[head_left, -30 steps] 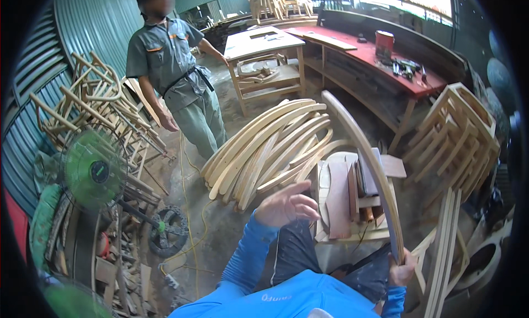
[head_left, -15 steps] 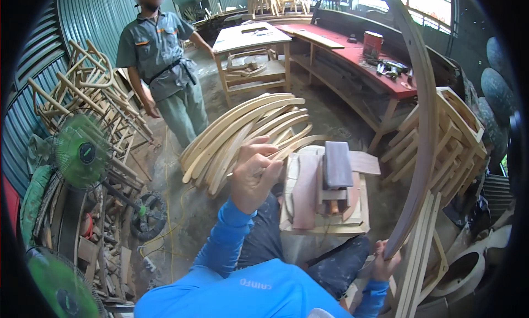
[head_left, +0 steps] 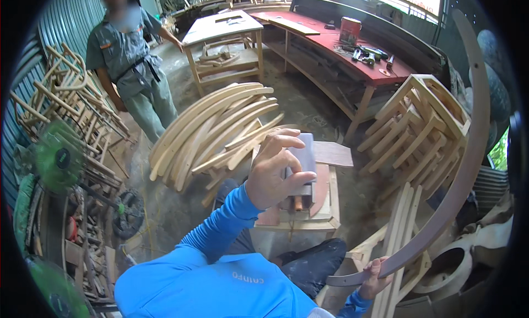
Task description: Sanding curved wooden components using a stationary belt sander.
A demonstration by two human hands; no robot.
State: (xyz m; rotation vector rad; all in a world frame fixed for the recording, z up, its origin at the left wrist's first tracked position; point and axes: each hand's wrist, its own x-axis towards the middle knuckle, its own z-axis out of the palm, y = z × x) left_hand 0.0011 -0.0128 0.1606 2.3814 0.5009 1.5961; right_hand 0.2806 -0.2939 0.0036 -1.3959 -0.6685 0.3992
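My right hand (head_left: 374, 280) grips a long curved wooden strip (head_left: 453, 202) close to its lower end. From there the strip sweeps up along the right side to the top. My left hand (head_left: 275, 172) is raised empty, its fingers bent and apart, in front of a small wooden work stand (head_left: 322, 225). On that stand an upright rig bears a grey flat-topped block (head_left: 307, 151), which the left hand partly hides. Whether the fingers touch the block I cannot tell. Flat wooden pieces, such as a pointed board (head_left: 333, 154), lie around the rig.
Curved wooden strips (head_left: 215, 122) are piled beyond the stand. Wooden frames (head_left: 421, 128) and straight slats (head_left: 399, 230) stand at the right. A person (head_left: 129, 70) stands at the far left by a white-topped table (head_left: 220, 28). A red bench (head_left: 380, 75) holds tools; a green fan (head_left: 60, 158) is at left.
My left hand has moved right, in front of the grey block. The strip in my right hand has swung outward to the right and its lower end now points left. The view has shifted rightward.
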